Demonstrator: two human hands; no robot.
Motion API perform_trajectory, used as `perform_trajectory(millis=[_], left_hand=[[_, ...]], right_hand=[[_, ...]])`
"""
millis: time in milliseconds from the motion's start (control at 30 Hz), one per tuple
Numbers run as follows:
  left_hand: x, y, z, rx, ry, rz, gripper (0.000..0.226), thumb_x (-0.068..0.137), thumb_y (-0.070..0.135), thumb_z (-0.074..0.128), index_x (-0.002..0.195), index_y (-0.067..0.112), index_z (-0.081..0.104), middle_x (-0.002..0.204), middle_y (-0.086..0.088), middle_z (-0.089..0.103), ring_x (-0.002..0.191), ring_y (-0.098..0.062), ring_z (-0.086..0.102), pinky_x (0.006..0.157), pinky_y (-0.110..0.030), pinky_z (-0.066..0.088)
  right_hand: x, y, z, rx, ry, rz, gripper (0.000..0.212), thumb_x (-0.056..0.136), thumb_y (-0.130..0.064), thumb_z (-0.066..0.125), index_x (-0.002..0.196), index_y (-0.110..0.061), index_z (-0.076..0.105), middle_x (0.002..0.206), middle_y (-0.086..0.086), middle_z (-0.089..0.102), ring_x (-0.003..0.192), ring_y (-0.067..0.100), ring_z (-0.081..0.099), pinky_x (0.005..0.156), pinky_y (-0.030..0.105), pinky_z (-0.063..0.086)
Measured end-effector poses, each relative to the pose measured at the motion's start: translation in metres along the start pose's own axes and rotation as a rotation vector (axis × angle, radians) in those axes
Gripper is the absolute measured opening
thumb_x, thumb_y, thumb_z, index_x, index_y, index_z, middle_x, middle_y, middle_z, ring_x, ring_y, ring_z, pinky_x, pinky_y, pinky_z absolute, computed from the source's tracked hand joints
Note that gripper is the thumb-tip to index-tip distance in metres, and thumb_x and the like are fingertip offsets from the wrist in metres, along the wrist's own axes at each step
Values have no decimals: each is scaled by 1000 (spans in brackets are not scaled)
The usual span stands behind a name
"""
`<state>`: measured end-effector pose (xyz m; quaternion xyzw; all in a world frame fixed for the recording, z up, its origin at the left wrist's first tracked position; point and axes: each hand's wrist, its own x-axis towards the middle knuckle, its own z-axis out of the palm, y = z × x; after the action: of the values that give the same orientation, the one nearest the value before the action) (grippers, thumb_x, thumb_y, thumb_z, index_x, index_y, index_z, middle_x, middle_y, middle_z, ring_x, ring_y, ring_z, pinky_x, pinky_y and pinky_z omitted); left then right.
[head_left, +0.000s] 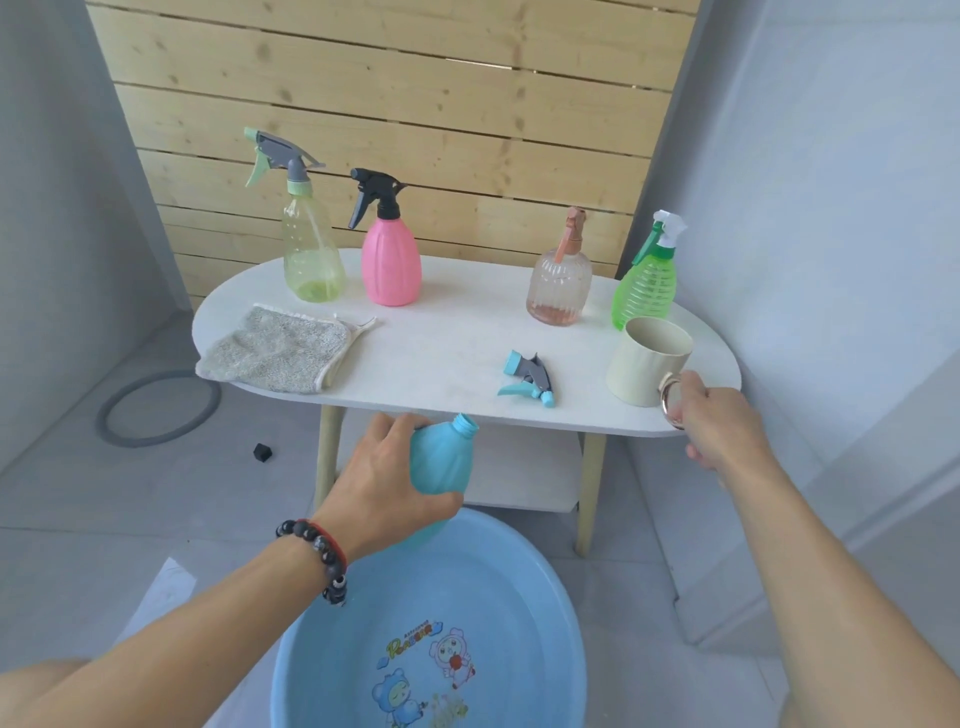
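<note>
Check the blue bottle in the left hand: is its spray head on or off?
Off. The blue bottle shows a bare threaded neck; a blue-grey spray head lies apart on the white table.

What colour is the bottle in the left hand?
Light blue. The bottle shows best in head view.

Grey cloth (275, 351), pink spray bottle (390, 265)

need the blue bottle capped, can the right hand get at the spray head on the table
Likely yes for reach: the spray head lies bare near the cream mug, but the right hand must first release the mug's handle.
</note>
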<state>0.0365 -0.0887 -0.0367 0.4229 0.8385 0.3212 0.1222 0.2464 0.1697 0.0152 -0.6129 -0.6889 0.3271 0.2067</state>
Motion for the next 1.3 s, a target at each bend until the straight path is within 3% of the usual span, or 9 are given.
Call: perform_trajectory(millis=[100, 267, 467, 667, 767, 933, 1033, 1200, 1300], left_hand=[[-3, -1, 3, 19, -25, -18, 76, 65, 49, 80, 130, 29, 45, 114, 7, 41, 105, -16, 50, 90, -37, 52], [-10, -9, 4, 32, -97, -73, 75, 68, 45, 82, 131, 27, 45, 118, 6, 42, 105, -16, 52, 87, -35, 53], [-13, -23, 5, 46, -165, -172, 74, 72, 40, 81, 132, 23, 42, 119, 0, 42, 105, -21, 52, 81, -34, 51], [-13, -47, 15, 88, -290, -257, 79, 73, 39, 84, 136, 19, 41, 116, -5, 56, 97, -24, 60, 72, -32, 50], [-13, -61, 18, 197, -342, -222, 85, 70, 40, 86, 139, 17, 41, 122, -8, 57, 102, -24, 58, 77, -32, 51], [-16, -81, 18, 322, -391, -98, 84, 66, 36, 88, 138, 21, 48, 115, -5, 60, 92, -20, 55, 76, -32, 53], [-20, -93, 18, 374, -465, -62, 80, 65, 37, 87, 135, 25, 49, 109, -1, 59, 89, -19, 54, 71, -31, 51], [-28, -106, 23, 469, -659, -16, 78, 64, 39, 87, 132, 33, 50, 113, 1, 61, 97, -20, 59, 79, -33, 55], [-27, -109, 21, 490, -687, -11, 80, 62, 43, 87, 132, 35, 50, 112, 3, 61, 98, -20, 60, 80, -36, 56]], right_hand=[[0, 8, -3, 313, -148, -2, 34, 103, -33, 43, 79, -14, 57, 90, 9, 58, 58, 25, 59, 55, 31, 48], [-20, 17, -17, 386, -237, -104, 39, 107, -30, 46, 72, -13, 51, 78, 14, 59, 66, 29, 59, 65, 38, 53], [-74, 32, -34, 328, -489, -252, 47, 106, -29, 49, 63, -11, 43, 60, 14, 42, 65, 31, 59, 67, 42, 48], [-112, 79, 53, -83, -781, -220, 42, 106, -30, 55, 74, -10, 73, 58, 3, 53, 66, 20, 60, 70, 32, 51], [-120, 117, 117, -444, -757, -289, 37, 103, -32, 51, 75, -19, 70, 73, 4, 64, 65, 21, 56, 58, 29, 40], [-148, 162, 191, -871, -498, -498, 30, 103, -19, 41, 110, -25, 70, 114, 3, 70, 108, 31, 64, 75, 34, 46], [-162, 186, 213, -941, -425, -479, 34, 95, -6, 48, 110, -27, 69, 110, -2, 68, 104, 26, 62, 75, 33, 52], [-165, 220, 242, -929, -501, -359, 32, 47, 13, 76, 68, -11, 71, 68, 11, 61, 59, 34, 63, 46, 35, 48], [-172, 203, 248, -986, -517, -492, 20, 80, -1, 70, 94, -15, 69, 95, 7, 68, 89, 32, 69, 64, 38, 54]])
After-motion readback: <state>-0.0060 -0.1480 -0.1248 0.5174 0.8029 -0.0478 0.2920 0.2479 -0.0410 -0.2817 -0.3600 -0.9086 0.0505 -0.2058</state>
